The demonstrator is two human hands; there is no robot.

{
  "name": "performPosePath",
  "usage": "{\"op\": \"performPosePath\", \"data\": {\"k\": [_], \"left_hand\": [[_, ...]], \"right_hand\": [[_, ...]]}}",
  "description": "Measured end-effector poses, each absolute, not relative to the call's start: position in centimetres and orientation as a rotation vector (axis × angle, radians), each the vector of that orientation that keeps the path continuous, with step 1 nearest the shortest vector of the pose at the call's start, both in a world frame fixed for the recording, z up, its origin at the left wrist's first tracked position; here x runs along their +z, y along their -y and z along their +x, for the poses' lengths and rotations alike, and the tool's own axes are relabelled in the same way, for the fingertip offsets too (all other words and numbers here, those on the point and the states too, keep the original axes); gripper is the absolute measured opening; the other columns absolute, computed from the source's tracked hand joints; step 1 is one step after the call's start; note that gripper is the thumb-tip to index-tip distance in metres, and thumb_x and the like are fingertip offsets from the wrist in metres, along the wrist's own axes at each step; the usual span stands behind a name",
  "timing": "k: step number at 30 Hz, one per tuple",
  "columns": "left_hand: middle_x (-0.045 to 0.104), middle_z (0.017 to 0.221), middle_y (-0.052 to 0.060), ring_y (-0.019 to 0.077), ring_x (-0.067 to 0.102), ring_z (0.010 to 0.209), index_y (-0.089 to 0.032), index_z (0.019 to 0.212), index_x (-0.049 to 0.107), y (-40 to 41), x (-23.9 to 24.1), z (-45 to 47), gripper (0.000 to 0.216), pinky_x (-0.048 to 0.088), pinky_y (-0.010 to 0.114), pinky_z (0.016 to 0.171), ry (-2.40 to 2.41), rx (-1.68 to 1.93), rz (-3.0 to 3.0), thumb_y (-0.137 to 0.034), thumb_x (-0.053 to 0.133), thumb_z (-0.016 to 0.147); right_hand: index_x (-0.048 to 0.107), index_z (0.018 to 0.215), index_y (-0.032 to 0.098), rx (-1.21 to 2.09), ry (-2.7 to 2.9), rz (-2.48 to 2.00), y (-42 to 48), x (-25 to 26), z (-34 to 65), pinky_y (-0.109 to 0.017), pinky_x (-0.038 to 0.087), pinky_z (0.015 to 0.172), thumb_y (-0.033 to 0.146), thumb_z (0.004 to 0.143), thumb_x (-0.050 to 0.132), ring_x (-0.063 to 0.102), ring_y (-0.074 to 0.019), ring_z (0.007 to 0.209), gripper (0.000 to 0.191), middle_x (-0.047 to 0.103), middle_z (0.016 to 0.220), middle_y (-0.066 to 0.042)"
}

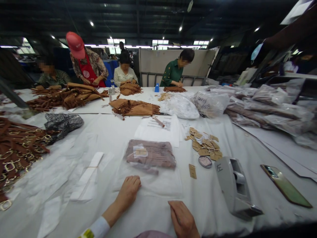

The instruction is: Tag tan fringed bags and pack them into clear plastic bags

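A clear plastic bag [153, 183] with a folded brown article inside lies flat before me, a small white packet with a tan tag showing through its upper left. My left hand [130, 190] rests at the bag's lower left, fingers curled down against the plastic. Just below the bag's lower right corner is my right hand [183, 218], its fingers bent and pressed together. Whatever may be in its grasp is hidden. Right of the bag lie one loose tan tag [192, 171] and a pile of tan tags [204, 143].
A grey tape dispenser [230, 188] and a phone [287, 185] lie right. Brown straps with gold buckles [19, 148] and white paper strips [88, 178] lie left. Filled bags [269, 102] are heaped far right. Co-workers handle brown fringed pieces [135, 107] across the table.
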State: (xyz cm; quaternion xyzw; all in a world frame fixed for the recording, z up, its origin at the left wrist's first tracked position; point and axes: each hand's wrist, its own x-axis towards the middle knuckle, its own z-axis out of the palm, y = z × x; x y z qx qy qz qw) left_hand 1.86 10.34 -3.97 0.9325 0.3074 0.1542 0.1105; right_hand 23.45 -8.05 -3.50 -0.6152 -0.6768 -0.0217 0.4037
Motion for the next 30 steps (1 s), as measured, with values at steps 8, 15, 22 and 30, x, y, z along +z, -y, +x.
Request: {"op": "performPosePath", "data": {"k": [8,15,22,30], "left_hand": [[0.062,0.103,0.008,0.0218,0.057,0.095,-0.019,0.09,0.05,-9.8,-0.5,2.2,0.014,0.045,0.04,0.084,-0.828,0.682,2.648,-0.014,0.038,0.094],[0.064,0.11,0.008,0.0209,0.059,0.098,-0.02,0.091,0.054,-10.3,-1.9,0.0,0.019,0.046,0.043,0.09,-0.77,0.622,2.737,-0.01,0.038,0.09],[0.032,0.151,0.014,0.0292,0.044,0.127,-0.023,0.142,0.033,-16.3,-5.6,-10.1,0.059,0.043,0.049,0.1,-1.237,0.643,2.757,-0.007,0.037,0.086],[0.006,0.159,0.003,0.0318,0.023,0.141,-0.039,0.144,0.027,-19.2,-6.3,-7.3,0.083,0.025,0.054,0.113,-0.685,0.254,2.972,-0.003,0.052,0.074]], "right_hand": [[0.053,0.129,0.019,0.197,2.001,-1.474,3.9,-3.6,20.9,-0.035,0.053,0.095,0.005,0.087,0.038,0.058,-0.0194,0.114,0.047,0.064,0.122,-0.011],[0.052,0.132,0.012,0.419,1.981,-1.917,-5.4,-6.7,22.7,-0.043,0.043,0.104,0.004,0.079,0.041,0.055,-0.0273,0.118,0.055,0.059,0.129,-0.017],[0.049,0.136,0.013,0.464,1.98,-1.94,-6.2,-8.5,24.3,-0.048,0.039,0.107,0.008,0.078,0.041,0.049,-0.0313,0.126,0.059,0.049,0.139,-0.014],[0.055,0.132,0.019,0.453,1.942,-1.961,-5.4,-5.9,24.0,-0.043,0.042,0.105,0.015,0.079,0.045,0.053,-0.0305,0.122,0.054,0.056,0.134,-0.011]]}}
